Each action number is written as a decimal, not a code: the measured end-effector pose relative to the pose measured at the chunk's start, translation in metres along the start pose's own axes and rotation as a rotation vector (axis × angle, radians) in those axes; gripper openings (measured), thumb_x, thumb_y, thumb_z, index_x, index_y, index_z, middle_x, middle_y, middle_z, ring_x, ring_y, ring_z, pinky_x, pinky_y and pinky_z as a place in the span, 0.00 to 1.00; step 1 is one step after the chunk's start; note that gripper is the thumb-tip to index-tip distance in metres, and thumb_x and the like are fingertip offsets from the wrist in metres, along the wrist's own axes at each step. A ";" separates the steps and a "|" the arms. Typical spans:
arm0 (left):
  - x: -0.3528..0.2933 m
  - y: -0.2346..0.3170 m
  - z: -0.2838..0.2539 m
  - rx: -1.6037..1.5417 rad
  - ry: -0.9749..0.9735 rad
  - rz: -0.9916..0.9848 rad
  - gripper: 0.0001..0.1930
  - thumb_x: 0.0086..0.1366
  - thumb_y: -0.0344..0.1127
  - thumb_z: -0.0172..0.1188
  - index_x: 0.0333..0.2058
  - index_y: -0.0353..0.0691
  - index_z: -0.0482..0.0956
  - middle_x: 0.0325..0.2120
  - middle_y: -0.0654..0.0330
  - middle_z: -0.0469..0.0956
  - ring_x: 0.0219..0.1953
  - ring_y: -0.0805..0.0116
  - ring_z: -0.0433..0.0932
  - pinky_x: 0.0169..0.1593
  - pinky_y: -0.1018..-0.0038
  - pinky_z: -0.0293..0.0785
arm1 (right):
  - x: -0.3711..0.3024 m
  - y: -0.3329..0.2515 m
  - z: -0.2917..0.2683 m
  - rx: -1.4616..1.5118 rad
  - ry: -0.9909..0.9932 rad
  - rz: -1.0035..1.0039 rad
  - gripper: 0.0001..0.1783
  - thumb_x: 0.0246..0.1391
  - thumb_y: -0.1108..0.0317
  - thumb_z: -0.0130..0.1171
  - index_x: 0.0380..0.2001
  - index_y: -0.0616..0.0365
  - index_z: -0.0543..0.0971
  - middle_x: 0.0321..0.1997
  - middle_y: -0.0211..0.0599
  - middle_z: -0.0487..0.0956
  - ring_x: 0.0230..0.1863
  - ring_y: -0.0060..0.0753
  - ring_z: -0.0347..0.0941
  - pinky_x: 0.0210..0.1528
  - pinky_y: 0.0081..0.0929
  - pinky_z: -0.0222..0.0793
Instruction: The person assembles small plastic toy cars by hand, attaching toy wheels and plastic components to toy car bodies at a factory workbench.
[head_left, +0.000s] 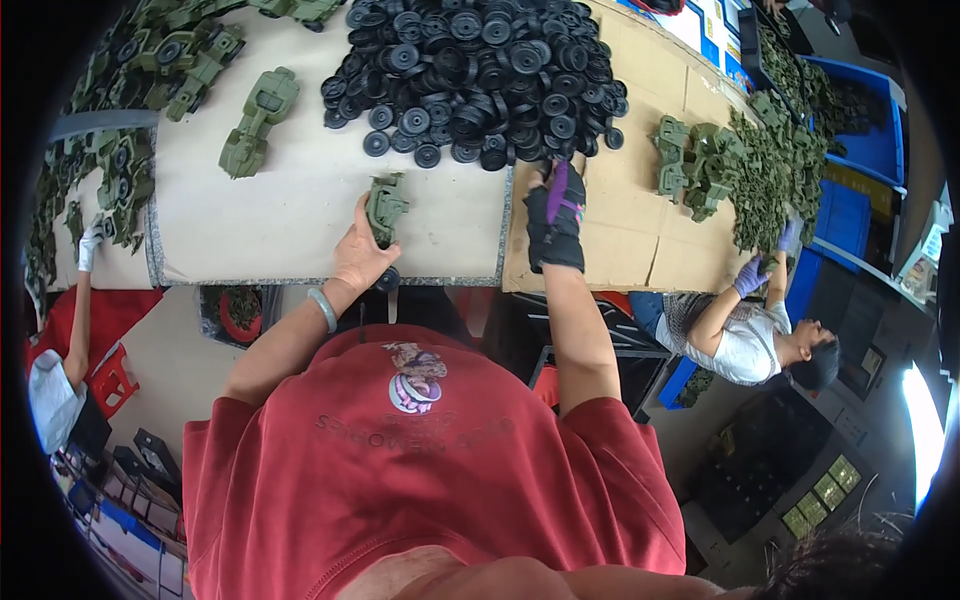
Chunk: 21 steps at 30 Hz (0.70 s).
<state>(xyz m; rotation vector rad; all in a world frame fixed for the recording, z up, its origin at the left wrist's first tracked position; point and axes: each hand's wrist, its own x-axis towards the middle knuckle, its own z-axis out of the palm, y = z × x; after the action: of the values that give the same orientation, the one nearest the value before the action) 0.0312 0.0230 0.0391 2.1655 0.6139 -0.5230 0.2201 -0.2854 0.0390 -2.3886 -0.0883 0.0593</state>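
My bare left hand (362, 257), with a pale bangle at the wrist, grips a green plastic toy vehicle (386, 210) near the table's front edge. Just below that hand, a black toy wheel (387, 279) shows at the edge; whether it is attached to anything is unclear. My right hand (557, 215) wears a black and purple fingerless glove and reaches to the near edge of a big heap of black toy wheels (465, 75). Its fingers are bent together among the wheels, and what they hold, if anything, is hidden.
Another green toy vehicle (258, 122) lies left of the wheels. More green vehicles (180, 60) crowd the far left. Green parts (775, 180) are heaped at the right, near blue bins (850, 215). One co-worker (740, 335) with purple gloves works at right; another's gloved hand (90, 243) is at left.
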 end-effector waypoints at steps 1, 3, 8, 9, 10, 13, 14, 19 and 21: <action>-0.003 0.002 -0.006 0.009 -0.023 -0.044 0.57 0.59 0.47 0.71 0.79 0.55 0.41 0.54 0.40 0.83 0.55 0.38 0.84 0.61 0.52 0.79 | -0.007 -0.043 -0.012 0.139 -0.175 0.234 0.17 0.69 0.66 0.61 0.55 0.62 0.82 0.39 0.38 0.83 0.37 0.31 0.80 0.36 0.32 0.76; 0.000 0.015 -0.013 0.032 -0.053 -0.038 0.57 0.59 0.48 0.71 0.79 0.55 0.41 0.53 0.40 0.84 0.55 0.39 0.84 0.61 0.52 0.79 | -0.029 -0.017 0.001 0.388 -0.145 0.251 0.13 0.70 0.67 0.56 0.51 0.61 0.82 0.36 0.38 0.82 0.33 0.32 0.80 0.36 0.32 0.77; 0.000 0.010 -0.018 0.055 -0.091 -0.041 0.57 0.58 0.49 0.71 0.78 0.51 0.42 0.53 0.40 0.84 0.54 0.39 0.84 0.61 0.52 0.79 | -0.063 -0.131 0.022 0.635 -0.623 0.205 0.12 0.73 0.67 0.61 0.55 0.59 0.82 0.44 0.32 0.83 0.39 0.25 0.79 0.41 0.26 0.78; 0.001 0.012 -0.019 0.054 -0.090 -0.045 0.57 0.58 0.49 0.71 0.78 0.51 0.42 0.53 0.40 0.84 0.54 0.39 0.84 0.61 0.52 0.79 | -0.064 -0.144 0.028 0.642 -0.656 0.263 0.13 0.72 0.66 0.62 0.55 0.59 0.82 0.46 0.33 0.83 0.43 0.25 0.79 0.45 0.27 0.79; 0.001 0.013 -0.020 0.060 -0.094 -0.038 0.57 0.58 0.49 0.71 0.78 0.50 0.42 0.52 0.40 0.84 0.54 0.39 0.84 0.61 0.52 0.79 | -0.066 -0.149 0.038 0.642 -0.660 0.264 0.13 0.72 0.66 0.62 0.55 0.59 0.82 0.46 0.33 0.83 0.43 0.25 0.79 0.45 0.27 0.79; 0.001 0.010 -0.019 0.048 -0.093 -0.023 0.58 0.58 0.49 0.72 0.78 0.49 0.42 0.51 0.39 0.84 0.53 0.39 0.85 0.61 0.52 0.79 | -0.065 -0.167 0.050 0.692 -0.612 0.214 0.13 0.71 0.66 0.63 0.53 0.57 0.83 0.46 0.34 0.83 0.46 0.28 0.80 0.47 0.29 0.78; 0.001 0.009 -0.019 0.032 -0.089 -0.011 0.58 0.57 0.49 0.72 0.78 0.49 0.42 0.51 0.39 0.84 0.53 0.39 0.85 0.61 0.52 0.79 | -0.065 -0.165 0.055 0.690 -0.618 0.213 0.13 0.71 0.66 0.63 0.53 0.57 0.83 0.46 0.34 0.83 0.46 0.28 0.80 0.47 0.29 0.78; 0.001 0.006 -0.015 0.007 -0.060 0.022 0.58 0.57 0.47 0.71 0.78 0.47 0.42 0.49 0.38 0.84 0.51 0.36 0.84 0.59 0.51 0.79 | -0.070 -0.146 0.084 0.551 -0.604 0.015 0.13 0.69 0.65 0.63 0.52 0.58 0.84 0.45 0.38 0.83 0.46 0.35 0.80 0.47 0.33 0.78; 0.001 0.003 -0.013 -0.001 -0.028 0.046 0.57 0.57 0.46 0.71 0.78 0.47 0.42 0.47 0.36 0.84 0.50 0.34 0.84 0.57 0.50 0.80 | -0.074 -0.141 0.092 0.571 -0.570 0.044 0.12 0.67 0.66 0.65 0.50 0.58 0.85 0.44 0.41 0.83 0.46 0.40 0.81 0.47 0.35 0.77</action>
<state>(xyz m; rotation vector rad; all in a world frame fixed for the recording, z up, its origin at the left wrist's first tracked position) 0.0354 0.0315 0.0478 2.1621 0.5480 -0.5271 0.1337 -0.1263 0.0697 -1.7421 -0.2492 0.6917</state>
